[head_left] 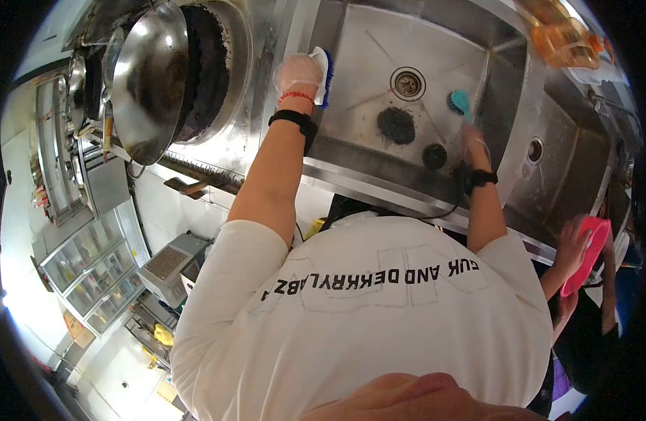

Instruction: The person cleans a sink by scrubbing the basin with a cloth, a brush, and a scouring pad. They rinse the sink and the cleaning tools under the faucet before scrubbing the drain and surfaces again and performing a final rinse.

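Observation:
My left hand [298,74], in a thin clear glove, is closed around a white scrub brush [323,76] with blue bristles. It is at the left rim of a steel sink [358,42]. Over the sink's right side reaches my right hand [475,144], its fingers partly blurred. They meet the tapering end of a teal scrubber [458,102] whose wide end points away from me. On the sink floor near this hand are a round black piece [434,156] and a dark, rough scouring pad [396,125]. The drain [407,84] lies just beyond the pad.
A large wok [151,84] leans over the stove at left. A second sink basin [558,133] adjoins on the right, with orange-brown bottles [565,42] behind it. At far right, another person's hands [569,249] hold a red plastic basin [588,254].

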Demonstrator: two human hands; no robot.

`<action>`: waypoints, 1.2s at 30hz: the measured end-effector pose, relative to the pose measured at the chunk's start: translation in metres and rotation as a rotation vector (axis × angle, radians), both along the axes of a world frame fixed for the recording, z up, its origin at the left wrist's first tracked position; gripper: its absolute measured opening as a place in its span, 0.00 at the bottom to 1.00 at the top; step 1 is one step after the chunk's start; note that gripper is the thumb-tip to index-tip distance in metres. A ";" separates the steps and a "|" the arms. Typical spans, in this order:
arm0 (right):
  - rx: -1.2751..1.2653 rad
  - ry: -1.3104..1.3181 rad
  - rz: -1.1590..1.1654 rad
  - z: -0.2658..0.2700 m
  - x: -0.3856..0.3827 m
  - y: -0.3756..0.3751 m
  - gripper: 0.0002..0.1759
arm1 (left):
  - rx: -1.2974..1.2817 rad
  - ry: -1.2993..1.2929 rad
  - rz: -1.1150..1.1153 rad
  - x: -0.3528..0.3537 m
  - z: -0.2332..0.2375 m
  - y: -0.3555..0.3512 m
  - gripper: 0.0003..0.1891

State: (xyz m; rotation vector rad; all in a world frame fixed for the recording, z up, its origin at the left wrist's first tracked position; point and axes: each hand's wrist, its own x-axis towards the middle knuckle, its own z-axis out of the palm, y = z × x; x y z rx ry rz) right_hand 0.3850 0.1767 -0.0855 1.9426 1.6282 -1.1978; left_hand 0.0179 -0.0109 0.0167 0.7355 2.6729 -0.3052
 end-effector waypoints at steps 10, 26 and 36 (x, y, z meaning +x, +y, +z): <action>-0.124 0.142 0.582 -0.005 -0.064 -0.047 0.28 | 0.012 0.074 -0.073 -0.008 -0.023 -0.008 0.15; 0.084 0.080 0.895 0.022 -0.084 -0.036 0.28 | 0.076 0.005 0.018 -0.005 -0.009 -0.005 0.14; 0.153 0.030 0.840 -0.015 -0.034 0.013 0.29 | 0.097 -0.004 0.000 -0.002 -0.002 -0.004 0.16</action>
